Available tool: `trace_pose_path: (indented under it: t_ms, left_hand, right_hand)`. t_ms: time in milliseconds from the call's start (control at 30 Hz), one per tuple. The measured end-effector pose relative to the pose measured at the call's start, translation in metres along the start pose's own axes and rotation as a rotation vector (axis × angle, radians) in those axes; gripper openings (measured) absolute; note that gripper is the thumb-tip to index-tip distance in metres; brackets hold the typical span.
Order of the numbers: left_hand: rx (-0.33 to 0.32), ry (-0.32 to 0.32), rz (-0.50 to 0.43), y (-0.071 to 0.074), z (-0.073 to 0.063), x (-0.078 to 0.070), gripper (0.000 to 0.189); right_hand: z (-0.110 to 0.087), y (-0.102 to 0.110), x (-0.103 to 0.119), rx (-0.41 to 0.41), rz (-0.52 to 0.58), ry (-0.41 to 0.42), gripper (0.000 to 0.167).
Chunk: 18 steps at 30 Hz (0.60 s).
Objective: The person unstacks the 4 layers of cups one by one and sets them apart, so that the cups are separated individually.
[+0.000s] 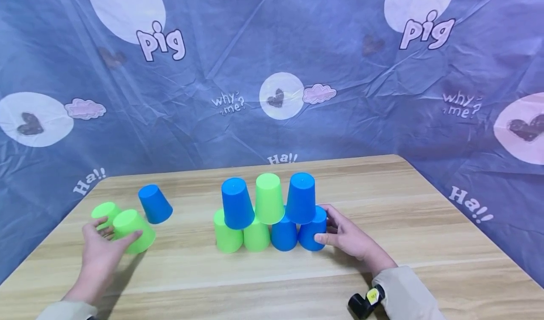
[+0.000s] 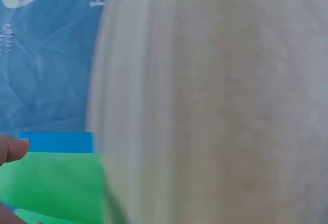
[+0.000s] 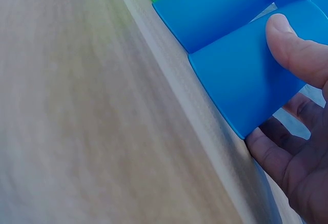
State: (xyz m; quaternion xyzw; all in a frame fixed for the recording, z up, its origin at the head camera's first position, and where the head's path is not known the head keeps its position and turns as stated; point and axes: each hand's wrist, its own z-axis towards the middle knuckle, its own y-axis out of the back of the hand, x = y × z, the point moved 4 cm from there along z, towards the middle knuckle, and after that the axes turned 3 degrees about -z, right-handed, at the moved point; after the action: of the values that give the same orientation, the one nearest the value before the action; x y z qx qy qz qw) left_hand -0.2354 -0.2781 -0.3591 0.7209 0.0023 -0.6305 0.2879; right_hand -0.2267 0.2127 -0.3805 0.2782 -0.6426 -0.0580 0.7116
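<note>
Upside-down cups form two tiers mid-table. The lower row has two green cups [image 1: 228,237] and two blue cups [image 1: 284,235]; above sit a blue cup [image 1: 237,204], a green cup [image 1: 269,199] and another blue cup [image 1: 301,199]. My right hand [image 1: 346,237] holds the lower row's rightmost blue cup [image 3: 246,75], thumb on its near side, other fingers around the far side. At the left, my left hand [image 1: 102,247] grips a green cup [image 1: 135,232] between thumb and fingers. The left wrist view catches only fingertips [image 2: 14,148] beside that cup.
Behind the gripped green cup stand another green cup [image 1: 105,211] and a blue cup [image 1: 155,204]. The wooden table [image 1: 212,287] meets a blue printed cloth [image 1: 204,136] at its back and sides. A black wrist device [image 1: 364,303] sits at the right sleeve.
</note>
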Motion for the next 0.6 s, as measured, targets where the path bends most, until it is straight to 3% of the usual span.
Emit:
trace_pose_path:
  t_ms: [133,300,467,600]
  left_hand:
    - [-0.07,-0.051,-0.041,0.009,-0.007,-0.02,0.092]
    - [-0.163,-0.181,-0.061,0.011,-0.022,-0.049,0.078]
    - [-0.181,-0.317,-0.103,0.003,-0.039,-0.072,0.063]
    - [-0.19,-0.443,-0.193,-0.008,-0.054,-0.085,0.041]
  right_hand:
    - [-0.001,0.0,0.001,-0.006,-0.006,-0.009,0.063]
    - [-0.001,-0.001,0.002,-0.014,-0.01,-0.024,0.063]
    - [-0.001,-0.001,0.003,-0.011,-0.013,-0.015,0.063]
    - [-0.002,0.0,0.003,-0.009,-0.024,-0.013,0.062]
